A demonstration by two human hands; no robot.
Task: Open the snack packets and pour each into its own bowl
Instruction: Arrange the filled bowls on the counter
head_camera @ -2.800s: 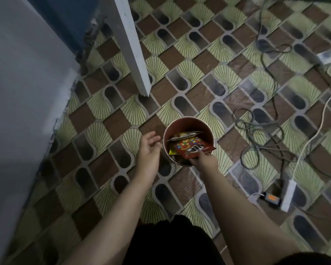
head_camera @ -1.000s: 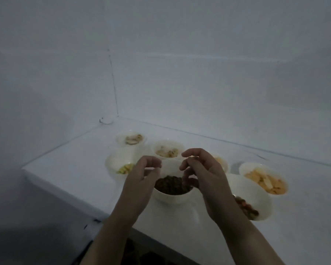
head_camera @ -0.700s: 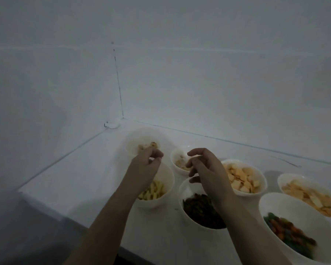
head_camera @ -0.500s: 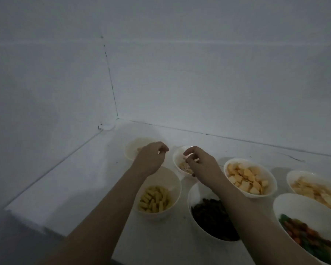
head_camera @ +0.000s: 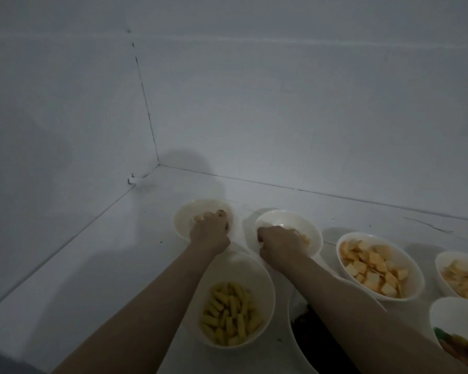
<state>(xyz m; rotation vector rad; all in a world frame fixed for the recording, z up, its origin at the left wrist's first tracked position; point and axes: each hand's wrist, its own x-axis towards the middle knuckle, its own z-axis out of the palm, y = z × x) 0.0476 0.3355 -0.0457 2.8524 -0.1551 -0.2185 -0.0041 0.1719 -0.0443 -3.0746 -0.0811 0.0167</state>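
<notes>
Dim and grey throughout, brightest in a pale patch at the far corner of the white tabletop (head_camera: 173, 184), soft shadows behind, wide-angle bending at edges, grainy softness.

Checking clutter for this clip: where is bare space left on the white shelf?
Free: the white shelf's left stretch beside the bowl of yellow sticks, and the strip along the back wall. Crowded: the white bowls at right, where both hands reach.

Both forearms bare, no sleeves, no rings/watch visible; left hand (head_camera: 209, 231), right hand (head_camera: 280, 245) ungloved.
</notes>
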